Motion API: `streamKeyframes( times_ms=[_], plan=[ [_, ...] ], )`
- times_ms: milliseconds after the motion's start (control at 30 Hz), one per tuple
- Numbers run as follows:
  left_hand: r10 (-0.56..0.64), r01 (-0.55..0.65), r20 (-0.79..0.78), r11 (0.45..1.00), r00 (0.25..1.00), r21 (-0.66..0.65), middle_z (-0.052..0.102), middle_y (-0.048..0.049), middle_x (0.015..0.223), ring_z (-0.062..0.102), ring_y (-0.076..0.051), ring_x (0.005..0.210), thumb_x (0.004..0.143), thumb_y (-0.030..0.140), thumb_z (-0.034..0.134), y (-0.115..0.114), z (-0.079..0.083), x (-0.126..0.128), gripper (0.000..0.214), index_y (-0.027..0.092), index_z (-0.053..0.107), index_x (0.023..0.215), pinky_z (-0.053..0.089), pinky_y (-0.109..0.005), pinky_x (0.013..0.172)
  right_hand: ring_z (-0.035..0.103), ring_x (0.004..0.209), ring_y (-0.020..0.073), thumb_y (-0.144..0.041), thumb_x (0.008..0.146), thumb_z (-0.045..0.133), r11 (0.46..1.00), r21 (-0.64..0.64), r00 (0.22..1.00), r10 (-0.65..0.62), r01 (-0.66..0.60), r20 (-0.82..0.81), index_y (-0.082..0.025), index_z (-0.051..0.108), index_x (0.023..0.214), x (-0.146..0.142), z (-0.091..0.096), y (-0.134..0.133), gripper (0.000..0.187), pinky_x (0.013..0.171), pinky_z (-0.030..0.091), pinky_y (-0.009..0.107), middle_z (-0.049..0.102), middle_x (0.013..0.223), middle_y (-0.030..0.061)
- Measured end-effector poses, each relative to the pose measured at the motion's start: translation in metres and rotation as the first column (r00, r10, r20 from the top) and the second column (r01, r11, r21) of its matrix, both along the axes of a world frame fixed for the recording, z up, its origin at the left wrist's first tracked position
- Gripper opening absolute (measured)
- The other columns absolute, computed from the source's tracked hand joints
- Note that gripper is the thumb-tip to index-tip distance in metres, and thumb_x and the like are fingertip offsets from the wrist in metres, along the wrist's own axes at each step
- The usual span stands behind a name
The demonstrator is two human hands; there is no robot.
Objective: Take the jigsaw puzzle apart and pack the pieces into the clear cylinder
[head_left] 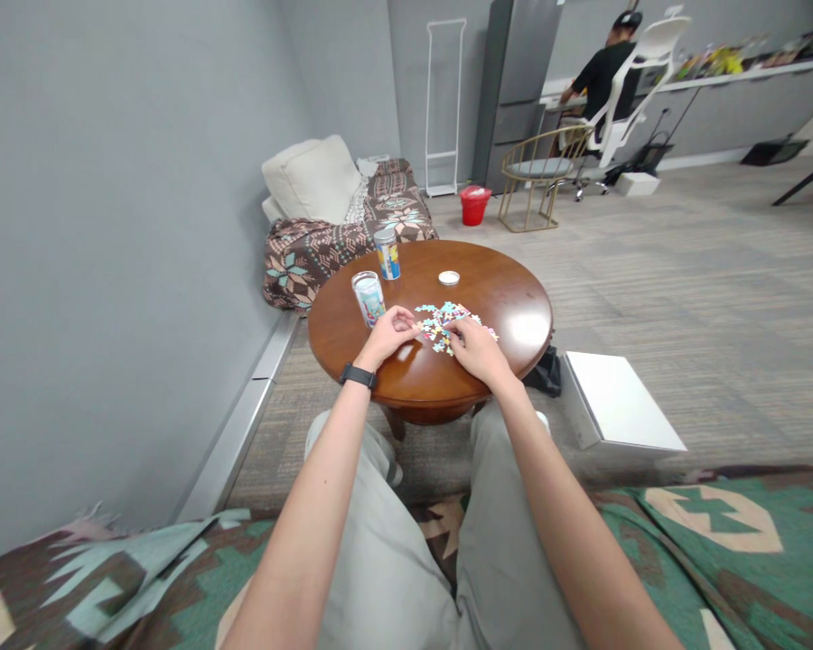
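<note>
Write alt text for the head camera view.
Seated person's left hand and right hand rest on a pile of puzzle pieces on a round wooden table. Two cans and a white lid stand behind the pile; another person sits at a far desk.

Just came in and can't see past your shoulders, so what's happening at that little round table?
A seated person has both hands in a loose pile of puzzle pieces on the round wooden table. The left hand and the right hand rest at the pile's near edge. Two cans stand left of the pile, a white lid behind it. Another person sits far back.
</note>
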State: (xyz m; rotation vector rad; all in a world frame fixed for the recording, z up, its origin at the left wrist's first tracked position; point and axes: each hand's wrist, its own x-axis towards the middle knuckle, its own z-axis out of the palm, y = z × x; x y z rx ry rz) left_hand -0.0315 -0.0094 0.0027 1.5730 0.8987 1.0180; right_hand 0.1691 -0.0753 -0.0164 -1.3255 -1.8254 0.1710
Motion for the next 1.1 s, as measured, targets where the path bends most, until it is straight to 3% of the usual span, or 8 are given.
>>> streamKeyframes(
  times_ms=[200,333,600,833,1100],
  plan=[
    [-0.025,0.027,-0.033,0.999,0.999,0.045,0.062,0.0014,0.075,0.06,-0.012,0.071,0.065,0.04,0.081,0.0003,0.0007,0.0015,0.036,0.017,0.055,0.076,0.049,-0.027,0.073,0.062,0.1,0.0242,-0.014,0.087,0.046,1.0,-0.004,1.0,0.002,-0.002,0.004,-0.019,0.065,0.096,0.0005,-0.0002,-0.0001,0.022,0.092,0.048,0.04,0.068,0.101,0.0101],
    [-0.059,0.059,0.007,0.998,0.998,-0.009,0.065,0.0008,0.073,0.064,-0.014,0.072,0.069,0.047,0.079,0.0003,-0.0003,0.0026,0.041,0.018,0.052,0.078,0.051,-0.029,0.076,0.062,0.099,0.0239,-0.013,0.086,0.047,1.0,-0.001,1.0,0.0,0.0,0.002,-0.019,0.064,0.096,0.001,-0.001,0.0007,0.021,0.092,0.048,0.039,0.068,0.101,0.0099],
    [-0.122,0.127,0.104,0.991,0.987,-0.048,0.07,-0.0006,0.072,0.069,-0.016,0.07,0.078,0.049,0.072,0.0004,-0.0016,0.0031,0.042,0.02,0.041,0.084,0.052,-0.03,0.074,0.062,0.097,0.0242,-0.014,0.086,0.047,1.0,-0.006,1.0,0.011,-0.011,0.009,-0.02,0.064,0.095,0.0016,0.0025,-0.0007,0.02,0.09,0.048,0.039,0.068,0.099,0.0094],
    [-0.059,0.058,0.047,0.998,0.997,0.018,0.066,0.0008,0.071,0.062,-0.011,0.065,0.076,0.043,0.074,0.0045,-0.0029,0.0035,0.032,0.017,0.057,0.082,0.049,-0.026,0.07,0.062,0.097,0.0238,-0.013,0.086,0.046,1.0,0.004,1.0,0.006,-0.006,0.009,-0.02,0.064,0.094,0.0009,0.0018,-0.0014,0.021,0.09,0.047,0.039,0.067,0.099,0.0088],
    [-0.047,0.047,0.013,0.999,0.999,0.012,0.062,0.0004,0.069,0.058,-0.011,0.061,0.079,0.05,0.068,0.0062,-0.003,0.0036,0.036,0.016,0.059,0.074,0.048,-0.025,0.067,0.06,0.097,0.024,-0.014,0.087,0.046,1.0,-0.023,1.0,0.004,-0.004,0.01,-0.02,0.064,0.093,0.0001,0.0039,-0.0023,0.021,0.09,0.046,0.038,0.067,0.099,0.0088]
  ],
)
